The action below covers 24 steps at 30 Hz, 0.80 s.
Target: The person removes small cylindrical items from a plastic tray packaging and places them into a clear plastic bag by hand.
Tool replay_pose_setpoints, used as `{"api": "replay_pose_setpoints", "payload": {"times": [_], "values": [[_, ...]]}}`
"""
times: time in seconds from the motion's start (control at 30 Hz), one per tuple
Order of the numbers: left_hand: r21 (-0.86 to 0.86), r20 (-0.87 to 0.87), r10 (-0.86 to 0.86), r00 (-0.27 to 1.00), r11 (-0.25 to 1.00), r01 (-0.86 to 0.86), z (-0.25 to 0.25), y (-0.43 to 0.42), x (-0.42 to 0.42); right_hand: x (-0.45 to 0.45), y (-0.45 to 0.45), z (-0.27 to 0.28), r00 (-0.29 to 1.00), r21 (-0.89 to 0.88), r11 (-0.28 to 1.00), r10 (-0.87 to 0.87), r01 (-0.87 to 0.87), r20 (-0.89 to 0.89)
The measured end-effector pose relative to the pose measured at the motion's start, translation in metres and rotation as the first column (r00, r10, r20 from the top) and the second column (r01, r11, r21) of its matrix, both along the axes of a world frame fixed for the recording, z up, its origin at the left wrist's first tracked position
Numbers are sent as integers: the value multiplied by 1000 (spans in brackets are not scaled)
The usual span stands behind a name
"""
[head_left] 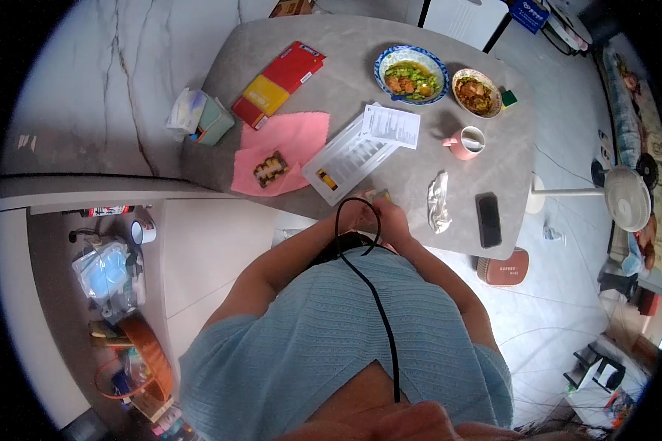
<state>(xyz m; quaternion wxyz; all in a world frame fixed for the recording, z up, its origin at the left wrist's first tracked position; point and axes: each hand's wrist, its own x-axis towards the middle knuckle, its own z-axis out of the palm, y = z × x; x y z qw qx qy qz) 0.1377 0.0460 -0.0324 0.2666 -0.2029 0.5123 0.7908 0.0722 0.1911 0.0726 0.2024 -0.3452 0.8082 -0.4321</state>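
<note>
Both hands are together at the table's near edge, in front of my body. My left hand (354,217) and my right hand (393,219) are closed around something small and pale, mostly hidden by the fingers and a black cable loop. Just beyond them lies a white plastic tray (338,180) with moulded slots and one yellow-and-black piece (326,179) in it. A printed leaflet (390,126) overlaps the tray's far end. To the left, a pink cloth (294,136) bears a small clear pack of dark and yellowish pieces (271,170).
A red-and-yellow box (279,84) and a green tissue holder (213,121) stand left. Two food bowls (412,51) (478,76) sit at the back. Rightward are a pink mug (465,144), crumpled silvery wrapper (438,202) and phone (488,219). A white fan (627,198) stands beyond.
</note>
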Motion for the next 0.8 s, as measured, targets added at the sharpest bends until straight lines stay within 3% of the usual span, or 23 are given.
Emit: {"api": "replay_pose_setpoints", "payload": {"times": [0.03, 0.07, 0.13, 0.17, 0.2, 0.23, 0.27, 0.3, 0.37, 0.4, 0.47, 0.5, 0.53, 0.6, 0.73, 0.77, 0.8], "values": [[304, 277, 293, 915, 877, -373, 9, 2, 1, 1, -1, 8, 993, -50, 996, 69, -73, -93], [100, -182, 244, 953, 968, -228, 19, 2, 1, 1, -1, 13, 973, -93, 984, 131, -151, -189], [-159, -581, 48, 813, 972, -171, 44, -7, 1, 3, 2, 17, 975, -42, 986, 153, -162, -163], [-546, -700, -256, 666, 793, -270, 72, -16, -1, 4, 3, 19, 975, 9, 984, 175, -176, -135], [-774, -633, -574, 520, 458, -437, 87, -21, -3, 3, 4, 19, 975, 8, 985, 173, -173, -137], [-774, -632, -576, 518, 458, -436, 84, -21, -1, 1, 7, 20, 990, 50, 995, 94, -90, -101], [-234, -656, 119, 745, 907, -351, 82, -18, 3, -1, 10, 20, 998, 95, 995, 15, -8, -68], [447, -77, 563, 823, 757, -477, 80, -17, 6, -7, 13, 21, 998, 95, 995, 17, -10, -68], [369, -78, 527, 846, 804, -466, 80, -22, 5, -21, 18, 21, 922, 11, 938, -342, 346, 182], [290, -81, 486, 870, 847, -446, 80, -24, 4, -25, 20, 16, 921, 12, 938, -343, 347, 182], [218, -119, 421, 899, 895, -390, 84, -25, 4, -31, 20, 10, 855, -138, 950, -180, 279, 487], [141, -153, 356, 922, 931, -336, 85, -26, 3, -36, 23, 9, 631, -99, 973, -57, 208, 774], [140, -154, 354, 923, 932, -334, 92, -24, 2, -36, 23, 7, 631, -100, 972, -57, 210, 774], [168, -162, 341, 926, 934, -315, 105, -20, 0, -31, 23, 0, 267, -172, 928, 83, 329, 960], [150, -283, 313, 907, 948, -280, 113, -21, 2, -28, 27, -12, 209, -237, 882, 163, 408, 964], [-323, -642, 67, 764, 880, -349, 126, -22, 1, -28, 27, -11, 187, -235, 871, 168, 431, 968], [-517, -731, -143, 668, 754, -405, 125, -25, 1, -28, 28, -9, 166, -231, 860, 174, 454, 971]]}}
